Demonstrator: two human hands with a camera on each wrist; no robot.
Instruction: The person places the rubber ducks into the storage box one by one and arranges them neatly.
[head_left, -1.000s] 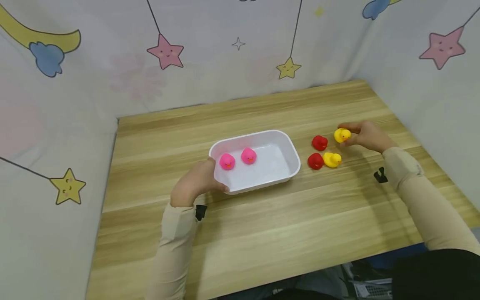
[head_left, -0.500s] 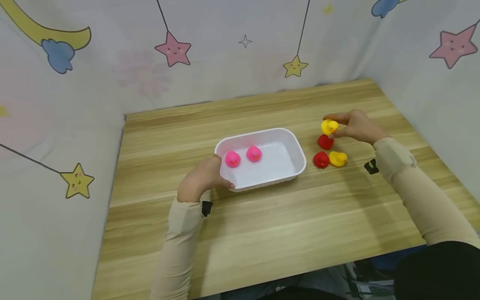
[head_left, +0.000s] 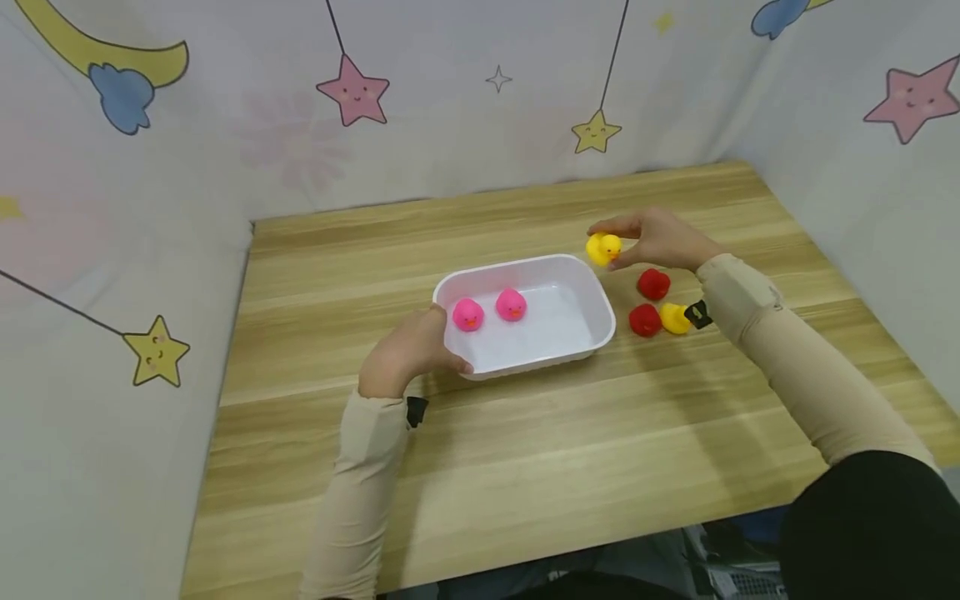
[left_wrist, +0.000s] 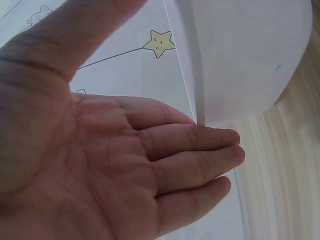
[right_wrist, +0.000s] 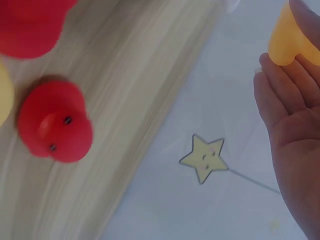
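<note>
My right hand (head_left: pixel 654 237) pinches a yellow duck (head_left: pixel 603 248) in the air just past the far right corner of a white tub (head_left: pixel 600 310). In the right wrist view the yellow duck (right_wrist: pixel 289 41) sits against my fingertips (right_wrist: pixel 272 85). Two pink ducks (head_left: pixel 468 314) (head_left: pixel 511 305) sit in the tub's left half. My left hand (head_left: pixel 408 354) holds the tub's near left corner, thumb over the rim; the left wrist view shows the tub wall (left_wrist: pixel 245 55) against my fingers (left_wrist: pixel 200 150). On the table right of the tub lie two red ducks (head_left: pixel 653 283) (head_left: pixel 644 320) and another yellow duck (head_left: pixel 674 317).
The wooden table (head_left: pixel 525 467) is closed in by a pale cloth printed with stars (head_left: pixel 352 87) at the back, left and right. A red duck (right_wrist: pixel 55 125) shows large in the right wrist view.
My right hand has lifted the yellow duck from beside the red ducks and carried it left, up to the tub's far right corner. The left hand has stayed on the tub.
</note>
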